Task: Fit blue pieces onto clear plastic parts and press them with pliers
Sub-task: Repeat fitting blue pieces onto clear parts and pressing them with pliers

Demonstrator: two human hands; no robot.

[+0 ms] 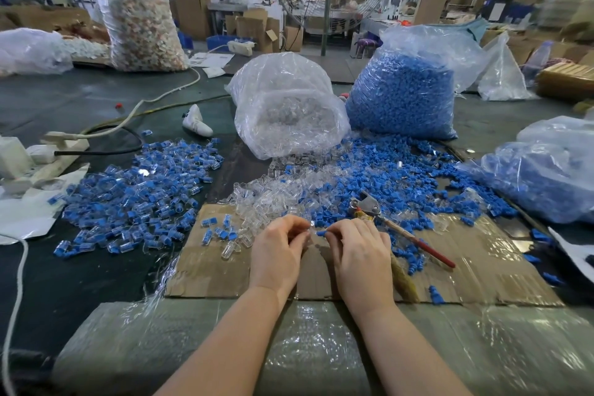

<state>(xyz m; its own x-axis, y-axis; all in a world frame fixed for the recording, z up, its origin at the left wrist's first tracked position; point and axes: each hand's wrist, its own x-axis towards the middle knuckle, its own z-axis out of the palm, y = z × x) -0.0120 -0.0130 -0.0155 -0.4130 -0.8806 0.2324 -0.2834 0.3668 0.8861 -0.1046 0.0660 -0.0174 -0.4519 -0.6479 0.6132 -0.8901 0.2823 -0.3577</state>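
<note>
Left hand: the left hand (279,246) is held over the cardboard sheet (205,270), fingers curled and pinched on a clear plastic part (309,224) at its fingertips.
Right hand: the right hand (356,249) is held just beside the left, at its 3 o'clock, fingers curled and pinched on a blue piece (320,233).
Held parts: the blue piece and the clear part are brought nearly tip to tip between the two hands; whether they touch cannot be told.
Pliers: the pliers (385,222) are laid on the cardboard at 1 o'clock from the right hand, metal head towards the piles, red handle pointing to 4 o'clock; no hand is on them.
Loose clear parts: a heap of clear parts (273,196) is spread at 12 o'clock from the hands, spilling from the clear-parts bag (286,106).
Loose blue pieces: a scatter of blue pieces (401,177) is seen at 1 o'clock, in front of the blue-pieces bag (405,93).
Assembled pile: a pile of blue-and-clear parts (138,199) is seen at 10 o'clock from the hands, on the dark table (80,283).
Second blue bag: another bag of blue pieces (546,177) is laid at 2 o'clock, near the right edge.
Power strip: a white power strip (64,141) with its cord is seen at 10 o'clock, beyond the assembled pile.
</note>
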